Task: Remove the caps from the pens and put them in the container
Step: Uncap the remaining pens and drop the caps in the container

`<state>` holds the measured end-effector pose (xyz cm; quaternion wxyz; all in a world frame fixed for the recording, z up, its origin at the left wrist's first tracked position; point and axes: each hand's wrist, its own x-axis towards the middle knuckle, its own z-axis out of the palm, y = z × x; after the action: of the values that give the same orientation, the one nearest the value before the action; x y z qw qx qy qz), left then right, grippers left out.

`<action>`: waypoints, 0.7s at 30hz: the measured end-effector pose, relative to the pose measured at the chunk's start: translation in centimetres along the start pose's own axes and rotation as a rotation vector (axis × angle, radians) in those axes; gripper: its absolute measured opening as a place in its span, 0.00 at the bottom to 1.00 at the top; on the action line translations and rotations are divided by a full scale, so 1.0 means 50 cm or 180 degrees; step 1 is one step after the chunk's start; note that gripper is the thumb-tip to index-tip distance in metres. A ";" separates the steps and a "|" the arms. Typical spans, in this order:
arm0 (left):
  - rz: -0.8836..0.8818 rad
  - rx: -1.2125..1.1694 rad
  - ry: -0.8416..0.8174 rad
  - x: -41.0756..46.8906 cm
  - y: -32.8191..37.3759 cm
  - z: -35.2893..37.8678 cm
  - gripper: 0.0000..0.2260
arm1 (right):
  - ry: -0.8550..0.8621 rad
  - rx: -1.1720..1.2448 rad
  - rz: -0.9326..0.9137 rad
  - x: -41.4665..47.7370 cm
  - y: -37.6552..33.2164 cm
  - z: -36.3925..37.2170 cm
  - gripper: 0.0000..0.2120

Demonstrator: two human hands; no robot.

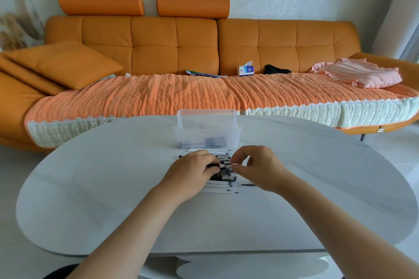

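A pile of white pens with black caps (223,178) lies in the middle of the white table (102,199). My left hand (192,173) grips a black-capped pen over the pile. My right hand (258,169) pinches the other end of that pen between thumb and forefinger. Just beyond the pile stands a clear ribbed plastic container (207,129), with a few dark pieces showing through its wall at the bottom. A small dark piece (248,185) lies loose on the table to the right of the pile.
An orange sofa (204,52) with a woven orange cover runs behind the table. On it lie a cushion (65,64), a tissue box (246,70), a dark cloth (276,69) and folded pink clothes (358,73).
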<state>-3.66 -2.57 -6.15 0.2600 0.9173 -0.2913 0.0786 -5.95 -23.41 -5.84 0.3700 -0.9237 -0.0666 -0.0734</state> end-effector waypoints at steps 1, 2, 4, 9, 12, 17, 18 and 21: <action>-0.0014 -0.0012 0.0005 0.000 -0.001 0.000 0.08 | 0.0032 0.0043 0.0027 0.000 0.000 -0.001 0.05; -0.0023 -0.0023 0.0002 0.000 -0.002 0.000 0.08 | 0.0045 0.0075 0.0043 0.000 0.000 -0.003 0.05; -0.0023 -0.0025 -0.0025 0.000 -0.002 0.001 0.08 | 0.0013 0.0087 0.0019 -0.002 -0.003 -0.003 0.04; -0.0010 -0.0109 -0.0145 0.002 0.003 0.006 0.08 | -0.0106 0.0109 -0.0100 -0.009 -0.002 0.006 0.03; -0.0078 -0.0421 -0.0137 0.002 0.002 0.007 0.06 | -0.0061 0.0152 -0.0083 -0.009 -0.005 0.006 0.02; -0.0082 -0.0424 -0.0238 0.001 0.002 0.007 0.06 | -0.0081 0.0129 -0.0117 -0.013 -0.009 0.007 0.02; -0.0089 -0.0449 -0.0242 0.001 0.001 0.007 0.06 | -0.0092 0.0146 -0.0120 -0.015 -0.009 0.008 0.02; -0.0221 -0.0656 -0.0231 0.001 0.000 0.007 0.05 | -0.0031 0.0127 -0.0193 -0.018 -0.012 0.009 0.04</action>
<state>-3.64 -2.77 -6.42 0.3447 0.8975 -0.2751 0.0059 -6.87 -22.73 -5.95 0.3856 -0.9141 -0.0978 -0.0787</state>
